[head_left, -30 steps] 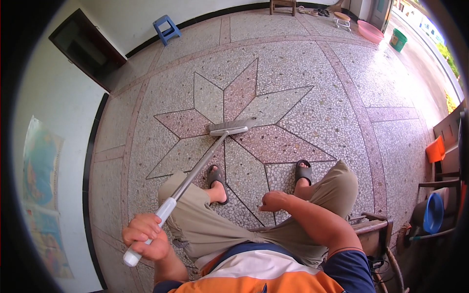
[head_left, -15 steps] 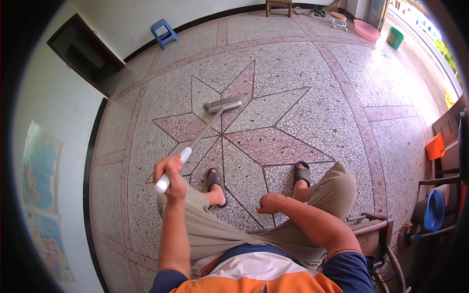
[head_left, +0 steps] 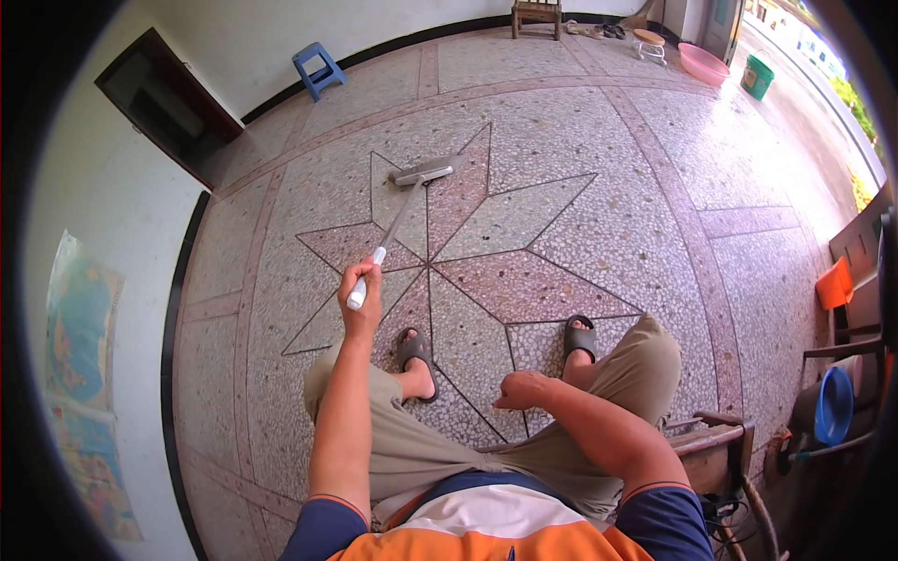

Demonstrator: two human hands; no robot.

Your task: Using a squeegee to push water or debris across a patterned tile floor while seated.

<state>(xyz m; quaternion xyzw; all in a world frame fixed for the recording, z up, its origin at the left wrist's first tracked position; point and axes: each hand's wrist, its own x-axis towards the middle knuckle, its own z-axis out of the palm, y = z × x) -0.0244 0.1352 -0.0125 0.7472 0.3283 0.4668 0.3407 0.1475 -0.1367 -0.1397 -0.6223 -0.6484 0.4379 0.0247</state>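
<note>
- The floor brush (head_left: pixel 399 217) slanted away from the person, its head down on the floor (head_left: pixel 608 224) across the notch between two upper petals of the star pattern (head_left: pixel 505 220).
- The left hand (head_left: pixel 369 292) had its fingers wrapped round the white grip (head_left: pixel 356 297), with no visible gap; the arm reached well forward.
- The work looked to be under way rather than finished, since the brush was held and its head was down.
- How much floor had been covered could not be told: no clear edge showed between a treated part and an untreated one, and no gathered heap could be made out.
- The right hand (head_left: pixel 524 390) hung loosely curled between the knees, off the brush; its palm was hidden, so how tightly it was closed, or whether it held anything, could not be told.
- Farther out, the blue stool (head_left: pixel 319 70), wooden chair (head_left: pixel 536 17), pink basin (head_left: pixel 703 65) and green bucket (head_left: pixel 757 77) stood well apart from the brush; any floor left around them could not be judged.
</note>
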